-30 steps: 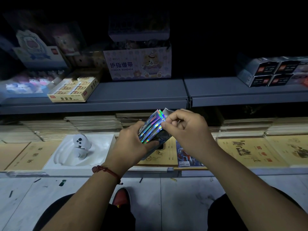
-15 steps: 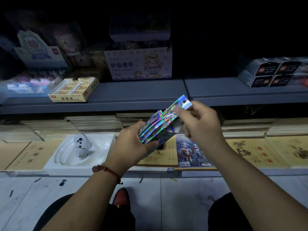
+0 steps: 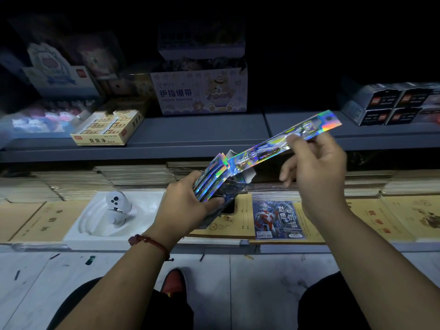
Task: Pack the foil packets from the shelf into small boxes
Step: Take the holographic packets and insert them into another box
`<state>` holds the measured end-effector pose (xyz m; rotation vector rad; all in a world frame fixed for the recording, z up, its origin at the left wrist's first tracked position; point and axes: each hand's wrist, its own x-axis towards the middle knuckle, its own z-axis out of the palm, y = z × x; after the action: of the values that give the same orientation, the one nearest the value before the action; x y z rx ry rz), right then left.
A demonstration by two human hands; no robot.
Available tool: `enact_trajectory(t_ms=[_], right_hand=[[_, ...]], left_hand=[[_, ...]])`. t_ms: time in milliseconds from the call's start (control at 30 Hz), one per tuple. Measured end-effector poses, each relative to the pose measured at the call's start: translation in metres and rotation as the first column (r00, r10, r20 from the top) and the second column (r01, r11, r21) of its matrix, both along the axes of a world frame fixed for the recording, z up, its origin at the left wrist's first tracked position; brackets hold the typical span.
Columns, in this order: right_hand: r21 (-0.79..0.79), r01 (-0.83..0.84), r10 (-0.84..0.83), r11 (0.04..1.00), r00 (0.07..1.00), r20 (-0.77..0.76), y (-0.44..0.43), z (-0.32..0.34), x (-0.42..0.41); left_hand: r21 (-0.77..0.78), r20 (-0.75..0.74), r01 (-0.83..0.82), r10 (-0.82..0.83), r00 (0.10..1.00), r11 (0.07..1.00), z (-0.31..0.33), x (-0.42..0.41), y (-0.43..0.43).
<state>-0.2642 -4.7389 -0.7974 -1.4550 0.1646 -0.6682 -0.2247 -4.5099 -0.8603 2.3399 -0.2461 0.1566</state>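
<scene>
Now, the long holographic foil packet (image 3: 262, 151) hangs tilted in the air, its lower end right at the mouth of the small box (image 3: 232, 190), above the lower shelf. The right hand (image 3: 316, 167) pinches it toward the upper end, spare fingers loose. The left hand (image 3: 188, 206) grips the box, with more packets (image 3: 212, 177) fanned out of it. Best, I'd say, to keep that strip straight and in line with the opening so it doesn't buckle. Behind, a carton (image 3: 200, 96) reads "FINGER BANDAGE".

Two hands (image 3: 185, 208); one small box (image 3: 229, 189); one white tray (image 3: 145, 210).
</scene>
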Motion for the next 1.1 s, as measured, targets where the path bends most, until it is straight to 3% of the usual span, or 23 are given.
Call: enact_trajectory(t_ms=[200,500,633,900,1100], right_hand=[[-0.016,0.095,-0.094,0.995,0.995,0.037,-0.008,0.001,0.002],[-0.166,-0.084,0.085,0.983,0.996,0.001,0.006,-0.006,0.0],[-0.377,-0.231,0.169,0.897,0.967,-0.19,0.013,-0.016,0.0],[-0.354,-0.245,0.161,0.903,0.955,-0.249,0.014,-0.02,0.004],[-0.36,-0.316,0.099,0.878,0.855,-0.51,0.016,-0.022,0.001]], left_hand=[[-0.066,-0.031,0.002,-0.004,1.0,0.998,0.005,-0.001,-0.001],[-0.077,-0.009,0.014,-0.015,1.0,0.997,0.007,-0.003,-0.003],[-0.083,-0.005,0.056,-0.057,0.998,0.995,0.005,-0.003,-0.002],[-0.064,0.001,0.085,-0.085,0.996,0.994,0.004,-0.004,-0.003],[-0.04,0.02,0.155,-0.154,0.988,0.987,0.003,-0.007,-0.004]])
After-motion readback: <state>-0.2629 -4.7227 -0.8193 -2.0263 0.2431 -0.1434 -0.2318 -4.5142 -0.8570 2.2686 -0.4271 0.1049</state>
